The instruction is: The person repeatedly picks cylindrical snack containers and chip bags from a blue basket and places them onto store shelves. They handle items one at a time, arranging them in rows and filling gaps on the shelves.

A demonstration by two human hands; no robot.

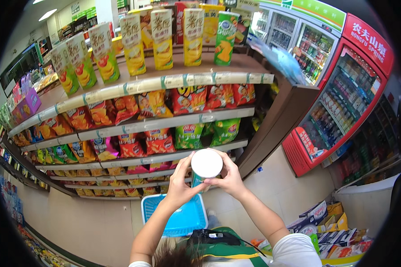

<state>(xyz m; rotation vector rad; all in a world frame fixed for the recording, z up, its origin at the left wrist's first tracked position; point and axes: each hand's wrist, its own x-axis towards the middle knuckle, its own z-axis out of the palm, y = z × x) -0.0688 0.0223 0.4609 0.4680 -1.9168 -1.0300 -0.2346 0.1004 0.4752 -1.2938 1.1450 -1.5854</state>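
Both my hands hold one tall chip canister with a white lid [207,163], its top turned towards me. My left hand [179,185] curls around its left side, and my right hand [232,177] around its right, thumbs almost meeting in front. Only a strip of the teal-green canister body shows between the fingers. Below and slightly left of the hands is a blue plastic shopping basket [182,220] with a white rim. On the brown top shelf [177,66] ahead stand several yellow snack cartons [161,40] and a green chip canister [226,38] at the right.
Bagged chips [188,98] fill the lower tiers behind white price rails [173,123]. The brown end panel [270,123] rises to the right of my hands. Beyond it stands a red drinks fridge [341,100]. Boxed goods [324,220] sit at lower right.
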